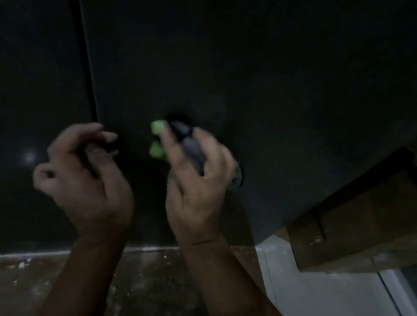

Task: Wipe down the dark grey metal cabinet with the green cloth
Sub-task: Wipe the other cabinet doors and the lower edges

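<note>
Cabinet (267,53) ahead of both hands: no wiped streaks discernible | right hand (197,181): clutches cloth (157,127) and dark item (191,148) | left hand (82,177): curled, contents unclear | wiping judged mostly remaining

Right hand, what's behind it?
Bits of green cloth show past the fingers of the right hand, against the dark grey cabinet. The hand covers the rest of the cloth.
</note>
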